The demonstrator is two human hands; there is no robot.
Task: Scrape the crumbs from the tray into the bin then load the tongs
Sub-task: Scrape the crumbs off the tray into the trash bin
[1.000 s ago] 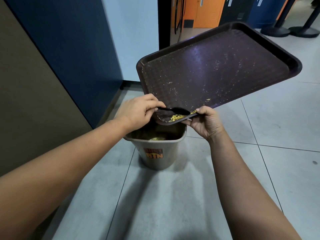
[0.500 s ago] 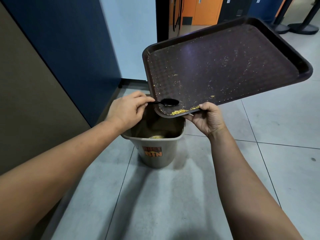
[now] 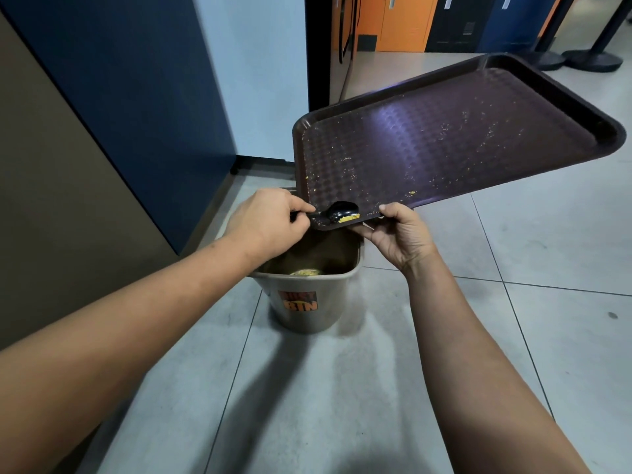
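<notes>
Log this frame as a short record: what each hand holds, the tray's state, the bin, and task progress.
left hand: pinches black plastic spoon
right hand: grips near edge of dark brown plastic tray
tray: tilted, low corner over bin
yellow crumbs: piled at low corner by spoon, specks elsewhere
grey plastic bin: on floor, yellow scraps inside
progress: scraping unfinished
tongs: not visible

tilted tray (image 3: 444, 138) overhangs bin (image 3: 307, 302) mouth, blue wall panel (image 3: 136, 97) close left, open floor (image 3: 547, 268) right

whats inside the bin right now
Inside the bin a small patch of yellow crumbs shows at the bottom against dark inner walls. The left hand and the tray corner cover the rest of the opening.
</notes>
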